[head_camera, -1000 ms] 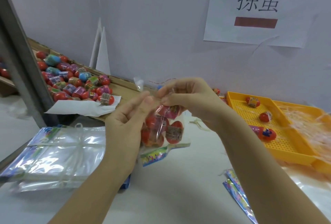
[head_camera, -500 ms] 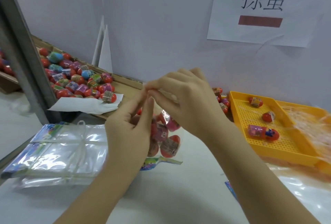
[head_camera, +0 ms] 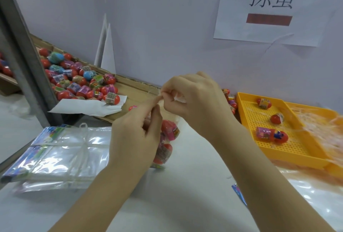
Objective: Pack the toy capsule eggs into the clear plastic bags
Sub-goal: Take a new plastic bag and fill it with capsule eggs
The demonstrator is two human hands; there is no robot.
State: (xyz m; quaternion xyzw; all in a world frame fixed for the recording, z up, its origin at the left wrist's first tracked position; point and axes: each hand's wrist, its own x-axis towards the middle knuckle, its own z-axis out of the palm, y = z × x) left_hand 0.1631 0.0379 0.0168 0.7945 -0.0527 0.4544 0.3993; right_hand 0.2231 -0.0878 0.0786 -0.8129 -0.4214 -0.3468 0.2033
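- At the near right edge of the white table lies the printed corner of a flat packet.
- At the near left, a stack of empty bags lies flat, tied round with a pale strip.
- The left hand is raised over the middle of the table. Its thumb and forefinger pinch the top of a clear bag, and the other fingers are curled in.
- The clear bag hangs below both hands with red bagged eggs inside. The left hand hides part of it, so the count is unclear, perhaps three or four.
- Just beyond, the right hand is curled, its fingertips pinching the same bag top right beside the left fingertips.
- To the right, a yellow tray holds three tray eggs, each apart from the others.
- A second tray touching it holds crumpled clear film.
- A few spare eggs sit between the right hand and the yellow tray.
- At the far left, a cardboard box holds a heap of loose eggs, with a white sheet at its front.
- A paper sign hangs on the wall.
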